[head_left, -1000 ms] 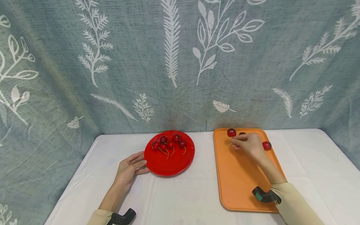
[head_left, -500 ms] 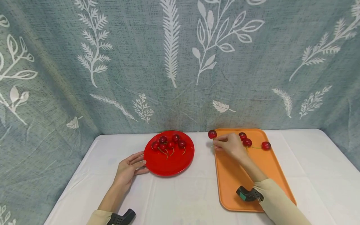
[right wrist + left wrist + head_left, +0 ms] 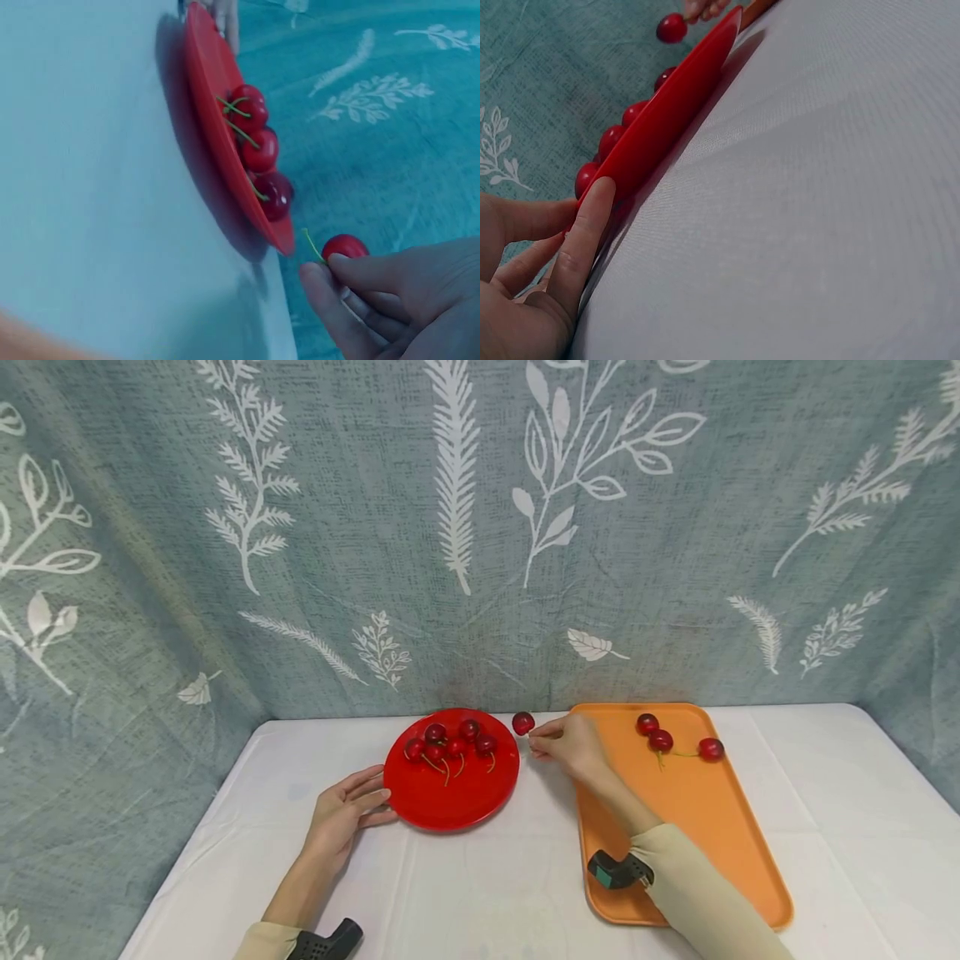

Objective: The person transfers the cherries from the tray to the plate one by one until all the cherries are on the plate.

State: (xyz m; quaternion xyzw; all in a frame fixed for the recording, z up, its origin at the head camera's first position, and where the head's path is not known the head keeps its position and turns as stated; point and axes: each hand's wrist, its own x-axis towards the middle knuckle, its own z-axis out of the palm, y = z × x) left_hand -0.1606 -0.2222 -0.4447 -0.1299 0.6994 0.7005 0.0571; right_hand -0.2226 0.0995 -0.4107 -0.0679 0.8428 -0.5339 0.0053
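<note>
My right hand (image 3: 572, 747) pinches a dark red cherry (image 3: 522, 722) by its green stem, just off the right rim of the red plate (image 3: 450, 806). In the right wrist view the cherry (image 3: 346, 245) shows beyond my thumb and finger, stem sticking out. On the plate, several cherries (image 3: 456, 747) with stems lie grouped toward the back. My left hand (image 3: 341, 810) holds the plate's left rim, thumb on the edge; in the left wrist view another finger (image 3: 585, 240) lies against the plate's outer side.
To the right lies an orange tray (image 3: 667, 835) with three cherries (image 3: 661, 741) near its back end. My right forearm passes over the tray's left part. A white cloth (image 3: 480, 893) covers the table, and a blue-green patterned curtain (image 3: 480, 635) hangs behind it.
My right hand has carried the cherry left, from over the tray to the plate's right rim. The cherries on the tray came into fuller view. My left hand and the plate stayed put.
</note>
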